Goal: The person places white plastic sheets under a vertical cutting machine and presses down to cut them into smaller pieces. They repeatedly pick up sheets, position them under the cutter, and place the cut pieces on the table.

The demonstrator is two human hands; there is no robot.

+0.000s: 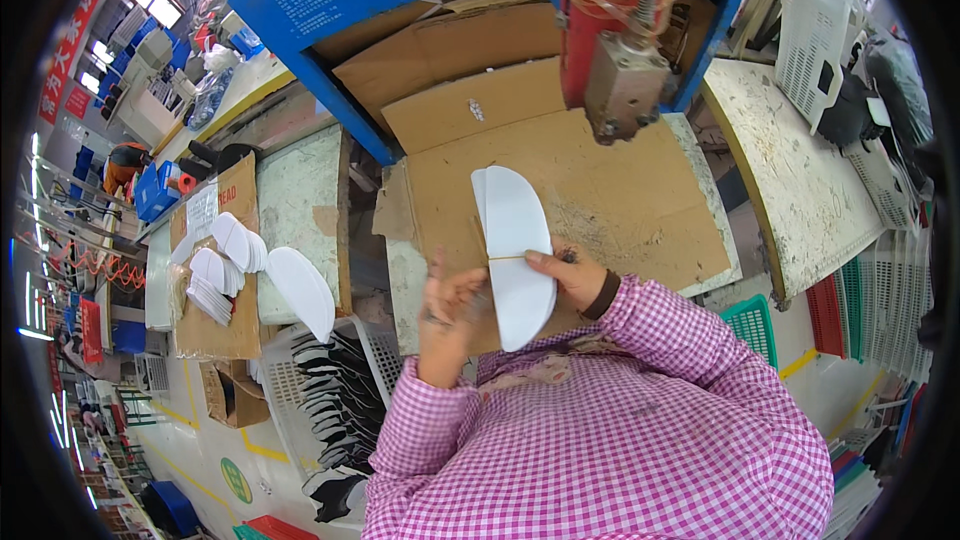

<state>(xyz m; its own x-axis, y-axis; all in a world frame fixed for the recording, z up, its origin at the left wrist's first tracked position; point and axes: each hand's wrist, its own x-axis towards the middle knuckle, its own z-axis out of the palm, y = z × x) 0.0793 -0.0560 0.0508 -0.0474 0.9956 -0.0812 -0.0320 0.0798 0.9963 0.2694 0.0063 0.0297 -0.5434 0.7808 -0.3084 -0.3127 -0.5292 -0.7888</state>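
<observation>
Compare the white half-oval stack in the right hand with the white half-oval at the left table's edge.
The held stack has a thin tan band across its middle; the unheld half-oval shows none. The right hand grips the held stack; the unheld half-oval lies on the left table. Both are white with rounded outlines.

The person wears a magenta-and-white checked, long-sleeved garment (620, 430); a dark brown band (603, 295) edges the right sleeve (670, 325) at the wrist.
</observation>
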